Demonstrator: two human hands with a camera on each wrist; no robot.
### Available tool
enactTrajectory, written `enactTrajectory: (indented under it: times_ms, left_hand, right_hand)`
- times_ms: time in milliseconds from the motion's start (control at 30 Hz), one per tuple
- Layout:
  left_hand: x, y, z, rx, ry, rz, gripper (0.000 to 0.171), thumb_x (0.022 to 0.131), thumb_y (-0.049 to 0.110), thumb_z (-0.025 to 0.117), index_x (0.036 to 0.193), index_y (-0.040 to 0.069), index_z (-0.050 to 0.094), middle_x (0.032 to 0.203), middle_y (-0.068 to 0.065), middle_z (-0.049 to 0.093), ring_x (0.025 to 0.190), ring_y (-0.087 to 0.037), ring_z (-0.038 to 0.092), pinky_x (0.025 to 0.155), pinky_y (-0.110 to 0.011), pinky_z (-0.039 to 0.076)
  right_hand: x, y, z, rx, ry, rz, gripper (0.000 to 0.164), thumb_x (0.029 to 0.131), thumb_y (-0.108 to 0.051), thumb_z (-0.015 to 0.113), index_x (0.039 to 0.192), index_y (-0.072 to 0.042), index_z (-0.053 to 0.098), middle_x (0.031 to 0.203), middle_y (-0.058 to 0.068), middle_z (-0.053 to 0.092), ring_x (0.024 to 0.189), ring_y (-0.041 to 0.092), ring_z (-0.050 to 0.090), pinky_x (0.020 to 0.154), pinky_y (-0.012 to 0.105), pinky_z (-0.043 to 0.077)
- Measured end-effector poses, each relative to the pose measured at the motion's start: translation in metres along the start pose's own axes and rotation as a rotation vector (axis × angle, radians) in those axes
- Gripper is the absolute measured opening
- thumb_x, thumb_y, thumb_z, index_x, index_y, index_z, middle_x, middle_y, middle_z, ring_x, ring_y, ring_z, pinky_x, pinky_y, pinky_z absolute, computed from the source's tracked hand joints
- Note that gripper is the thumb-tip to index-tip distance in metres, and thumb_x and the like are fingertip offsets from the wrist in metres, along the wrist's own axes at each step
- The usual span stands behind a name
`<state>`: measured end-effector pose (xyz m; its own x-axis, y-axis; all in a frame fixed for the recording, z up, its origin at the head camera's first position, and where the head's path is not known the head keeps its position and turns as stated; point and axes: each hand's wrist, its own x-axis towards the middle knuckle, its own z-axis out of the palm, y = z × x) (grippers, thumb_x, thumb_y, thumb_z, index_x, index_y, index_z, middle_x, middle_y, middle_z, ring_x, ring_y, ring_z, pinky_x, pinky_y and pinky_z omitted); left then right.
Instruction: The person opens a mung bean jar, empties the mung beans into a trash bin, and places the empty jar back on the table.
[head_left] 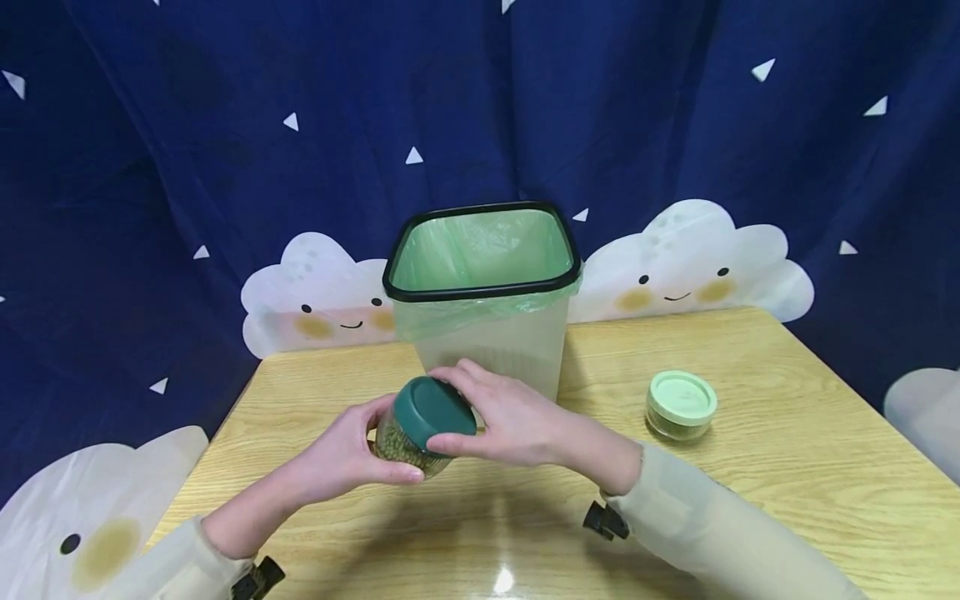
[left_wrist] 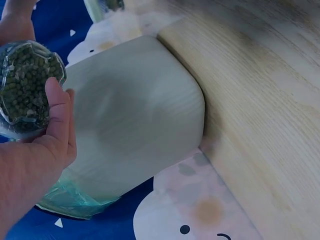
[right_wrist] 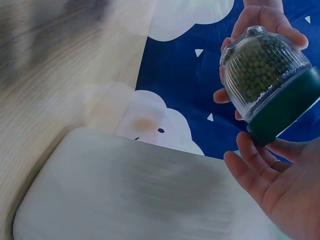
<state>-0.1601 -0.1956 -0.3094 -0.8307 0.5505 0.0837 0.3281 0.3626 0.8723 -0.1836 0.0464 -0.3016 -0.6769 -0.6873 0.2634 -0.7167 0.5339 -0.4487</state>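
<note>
A ribbed glass jar [head_left: 399, 447] of small green beans, which look like mung beans, is held tilted above the table in front of the bin. My left hand [head_left: 348, 454] grips its glass body, thumb on the near side. Over the dark green lid [head_left: 437, 410], my right hand [head_left: 513, 417] spreads its thumb and fingers, holding it by the rim. In the right wrist view the lid [right_wrist: 287, 107] sits on the jar [right_wrist: 260, 70]. From the left wrist, the beans [left_wrist: 27, 85] show through the glass.
Behind the hands stands a pale bin [head_left: 517, 346] with a black rim and green liner. To the right, a small glass jar with a light green lid [head_left: 682, 398] stands on the wooden table [head_left: 787, 433]. A dark blue curtain [head_left: 480, 100] with cloud prints hangs behind.
</note>
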Motion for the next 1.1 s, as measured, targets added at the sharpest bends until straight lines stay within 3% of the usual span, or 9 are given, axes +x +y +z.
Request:
enactTrajectory:
  times_ms: [133,300,500,800,1100]
  left_hand:
    - [-0.0001,0.0012,-0.0004,0.035,0.002,0.006,0.065,0.074,0.018,0.085,0.129,0.001,0.054,0.113,-0.008,0.064,0.102,-0.028,0.059,0.081,-0.034,0.053]
    - [-0.0016,0.0029,-0.0005,0.015,0.019,-0.019,0.064,0.075,0.018,0.085,0.128,0.001,0.055,0.112,-0.010,0.064,0.097,-0.028,0.061,0.076,-0.035,0.054]
    - [-0.0024,0.0040,-0.0015,0.056,0.044,-0.015,0.062,0.076,0.021,0.084,0.128,0.003,0.056,0.112,-0.007,0.064,0.096,-0.025,0.061,0.074,-0.035,0.055]
    - [0.0005,0.0038,-0.0013,0.019,0.034,0.004,0.063,0.075,0.019,0.084,0.130,0.006,0.055,0.111,-0.007,0.065,0.092,-0.026,0.064,0.070,-0.038,0.057]
    - [0.0032,0.0018,0.0021,0.047,0.041,0.012,0.066,0.073,0.021,0.086,0.129,0.004,0.056,0.109,-0.006,0.065,0.093,-0.025,0.063,0.071,-0.037,0.057]
  right_hand:
    - [-0.0016,-0.0018,-0.0015,0.018,-0.004,0.005,0.072,0.088,-0.060,0.059,0.145,-0.020,0.040,0.112,-0.008,0.048,0.090,0.008,0.054,0.074,0.027,0.048]
    - [-0.0026,-0.0035,-0.0028,0.058,-0.017,0.028,0.074,0.087,-0.061,0.059,0.146,-0.022,0.039,0.114,-0.008,0.047,0.094,0.008,0.053,0.078,0.028,0.047]
    - [-0.0003,-0.0034,-0.0054,0.099,-0.030,0.023,0.074,0.087,-0.058,0.061,0.146,-0.020,0.040,0.115,-0.007,0.048,0.098,0.009,0.051,0.082,0.030,0.047]
    - [0.0007,0.0021,-0.0102,0.086,-0.046,-0.061,0.070,0.088,-0.052,0.065,0.144,-0.016,0.041,0.111,-0.008,0.046,0.093,0.009,0.051,0.079,0.027,0.046]
    - [-0.0010,0.0058,-0.0103,0.076,-0.043,-0.118,0.071,0.088,-0.050,0.067,0.143,-0.015,0.041,0.111,-0.006,0.045,0.089,0.009,0.050,0.076,0.025,0.046]
